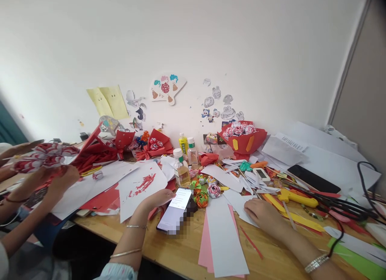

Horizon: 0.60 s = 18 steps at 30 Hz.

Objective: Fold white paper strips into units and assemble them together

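Note:
My left hand [161, 200] is closed around the edge of a smartphone [173, 211] with a lit screen, its thumb at the upper left side and its other fingers hidden. My right hand [261, 212] lies palm down on white paper at the table's edge, fingers loosely bent and holding nothing I can see. Between my hands are a long white paper strip [224, 236], with pink paper [205, 248] under it. Several folded paper flowers [201, 199] sit just beyond the phone.
On the left, another person's hands [64, 179] hold red-and-white flowers [45, 156]. Bottles [181, 171] stand mid-table; a red bouquet [244, 137] is behind them. A yellow glue gun [297, 198], a black phone [313, 178] and dark cables [346, 205] lie at right among paper scraps.

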Motion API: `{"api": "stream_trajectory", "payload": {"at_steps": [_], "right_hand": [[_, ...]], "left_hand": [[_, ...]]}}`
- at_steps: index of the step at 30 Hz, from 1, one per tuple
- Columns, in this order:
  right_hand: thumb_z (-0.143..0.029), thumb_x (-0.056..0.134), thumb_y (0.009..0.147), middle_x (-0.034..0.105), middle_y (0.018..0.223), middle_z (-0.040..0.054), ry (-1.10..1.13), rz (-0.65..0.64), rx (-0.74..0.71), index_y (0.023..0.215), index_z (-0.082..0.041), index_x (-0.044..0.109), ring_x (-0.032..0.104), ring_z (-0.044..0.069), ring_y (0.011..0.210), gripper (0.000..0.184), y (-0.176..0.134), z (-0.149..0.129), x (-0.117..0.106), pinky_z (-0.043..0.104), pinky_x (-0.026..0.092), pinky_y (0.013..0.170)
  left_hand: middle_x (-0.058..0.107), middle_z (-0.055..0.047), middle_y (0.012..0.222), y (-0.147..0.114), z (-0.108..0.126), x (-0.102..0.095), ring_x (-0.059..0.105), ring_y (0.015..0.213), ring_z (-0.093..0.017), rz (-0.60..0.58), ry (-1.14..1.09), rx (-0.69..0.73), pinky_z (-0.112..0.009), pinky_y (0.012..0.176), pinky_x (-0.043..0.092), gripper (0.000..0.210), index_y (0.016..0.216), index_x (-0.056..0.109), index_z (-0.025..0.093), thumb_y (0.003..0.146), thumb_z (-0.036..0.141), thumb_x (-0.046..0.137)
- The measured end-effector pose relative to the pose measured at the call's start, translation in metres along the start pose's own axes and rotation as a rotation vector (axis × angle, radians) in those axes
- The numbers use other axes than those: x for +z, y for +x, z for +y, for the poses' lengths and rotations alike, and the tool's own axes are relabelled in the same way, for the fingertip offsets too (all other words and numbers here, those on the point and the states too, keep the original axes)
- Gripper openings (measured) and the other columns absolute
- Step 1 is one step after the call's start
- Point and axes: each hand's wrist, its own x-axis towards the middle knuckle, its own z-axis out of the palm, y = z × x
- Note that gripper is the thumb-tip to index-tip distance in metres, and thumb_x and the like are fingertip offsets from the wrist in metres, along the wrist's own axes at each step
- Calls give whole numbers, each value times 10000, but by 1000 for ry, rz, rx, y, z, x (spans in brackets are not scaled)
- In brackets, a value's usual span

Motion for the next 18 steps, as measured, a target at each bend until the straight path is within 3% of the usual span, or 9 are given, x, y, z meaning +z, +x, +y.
{"api": "stream_trajectory", "payload": {"at_steps": [5,12,18], "right_hand": [[-167,314,833,589,723,47,18,2,-6,712,-173,564,519,166,699,278,0,1,2,260,357,625],[-173,308,836,587,722,48,19,-4,-6,705,-172,563,514,169,699,286,-1,2,2,271,357,631],[-175,315,835,594,739,48,22,-5,-2,718,-167,571,516,167,710,281,0,2,2,273,360,645]], "left_hand": [[552,-5,639,8,-4,-3,591,555,-176,-76,-84,17,-267,465,472,375,708,486,187,653,545,387],[490,12,522,17,-9,4,549,451,-167,14,-50,-18,-254,403,420,359,635,442,189,652,547,408],[569,-53,597,10,-2,5,576,480,-200,28,14,-21,-280,409,442,476,739,514,161,712,574,280]]}}
